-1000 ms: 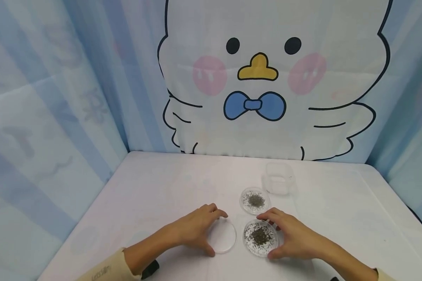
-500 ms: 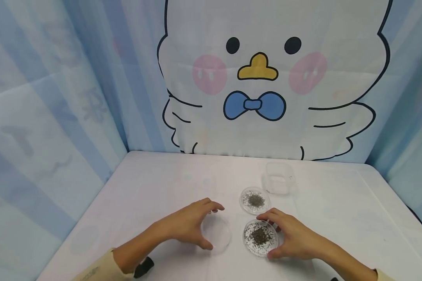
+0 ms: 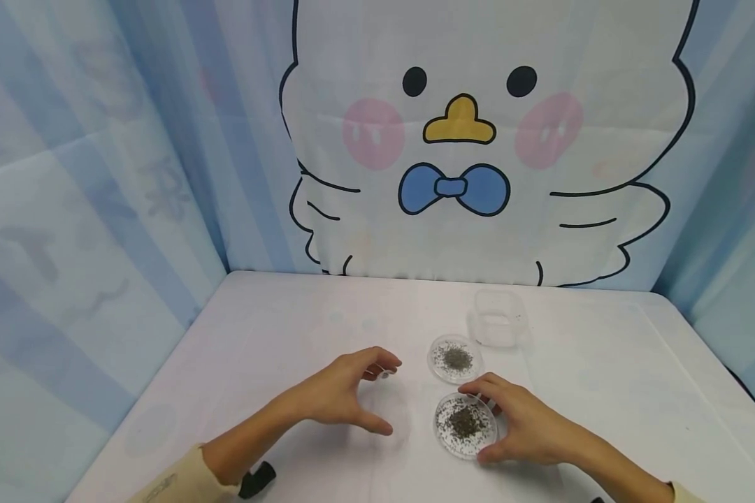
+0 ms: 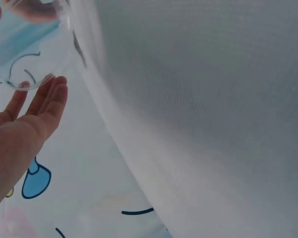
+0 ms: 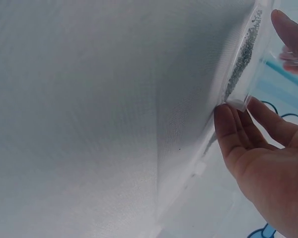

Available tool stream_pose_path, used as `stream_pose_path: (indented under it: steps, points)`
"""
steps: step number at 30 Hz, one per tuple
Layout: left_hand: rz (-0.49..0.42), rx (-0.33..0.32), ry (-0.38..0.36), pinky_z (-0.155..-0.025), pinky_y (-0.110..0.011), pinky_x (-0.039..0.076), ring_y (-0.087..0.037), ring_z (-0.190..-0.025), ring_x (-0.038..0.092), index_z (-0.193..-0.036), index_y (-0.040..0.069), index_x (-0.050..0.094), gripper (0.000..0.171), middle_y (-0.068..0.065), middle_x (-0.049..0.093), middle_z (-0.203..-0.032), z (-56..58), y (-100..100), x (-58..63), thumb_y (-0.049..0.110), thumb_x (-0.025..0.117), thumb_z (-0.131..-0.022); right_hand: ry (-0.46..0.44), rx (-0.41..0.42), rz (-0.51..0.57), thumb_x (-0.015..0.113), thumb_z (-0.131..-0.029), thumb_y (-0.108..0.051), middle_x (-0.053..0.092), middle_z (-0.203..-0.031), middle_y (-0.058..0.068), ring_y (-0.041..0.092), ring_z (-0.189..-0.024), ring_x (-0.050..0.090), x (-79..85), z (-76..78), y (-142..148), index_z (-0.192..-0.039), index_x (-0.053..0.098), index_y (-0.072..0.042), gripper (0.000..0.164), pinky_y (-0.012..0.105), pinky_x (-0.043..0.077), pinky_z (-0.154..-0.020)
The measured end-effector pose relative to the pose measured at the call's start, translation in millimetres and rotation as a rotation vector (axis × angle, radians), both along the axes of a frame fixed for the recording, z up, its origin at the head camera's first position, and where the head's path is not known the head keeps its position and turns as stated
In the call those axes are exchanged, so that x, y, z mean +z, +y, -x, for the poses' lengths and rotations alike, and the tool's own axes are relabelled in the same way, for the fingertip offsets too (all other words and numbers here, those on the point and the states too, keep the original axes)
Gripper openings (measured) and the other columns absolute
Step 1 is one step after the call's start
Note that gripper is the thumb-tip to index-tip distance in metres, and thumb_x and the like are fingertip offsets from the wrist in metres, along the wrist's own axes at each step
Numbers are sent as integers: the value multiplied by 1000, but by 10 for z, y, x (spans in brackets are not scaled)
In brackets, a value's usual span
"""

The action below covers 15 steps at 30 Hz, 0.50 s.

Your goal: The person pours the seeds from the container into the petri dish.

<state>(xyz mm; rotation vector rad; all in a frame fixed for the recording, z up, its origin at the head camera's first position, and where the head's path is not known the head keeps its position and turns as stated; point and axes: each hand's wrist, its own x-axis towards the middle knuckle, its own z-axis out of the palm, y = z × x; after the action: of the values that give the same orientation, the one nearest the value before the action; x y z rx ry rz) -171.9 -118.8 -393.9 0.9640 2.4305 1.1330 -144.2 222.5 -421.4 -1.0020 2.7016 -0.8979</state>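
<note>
A clear round petri dish lid [image 4: 32,54] is held at its rim between the thumb and fingers of my left hand [image 3: 336,392]. It is hard to make out in the head view, but the left wrist view shows it raised off the table and tilted. To its right, my right hand [image 3: 528,425] grips the near petri dish [image 3: 464,425] by the side, thumb in front and fingers behind. Dark granules lie heaped and scattered in that dish, which stands flat on the table. Just behind it, a second petri dish [image 3: 455,358] has similar granules.
A clear plastic box [image 3: 498,319] stands behind the dishes. The white-covered table [image 3: 289,314] ends at a curtain [image 3: 465,244] with a cartoon bird on it. More curtains hang along the left and right sides.
My left hand has drawn the lid slightly left, away from the near dish, and lifted and tilted it. The right hand and both dishes have stayed in place.
</note>
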Motion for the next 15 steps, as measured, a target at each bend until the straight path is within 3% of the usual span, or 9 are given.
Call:
stream_pose_path:
  steps: [15]
  points:
    - [-79,-27,-59,-114,-27,45,-26,-132,58,-132,15,51,78,-9,57,-137,34,221,-11,26,98,-71,-24,-8,8,96,-71,-40,62,-131,-4,12,-108,60,-6,-16,32,-141,58,-12,85,33,53,-93]
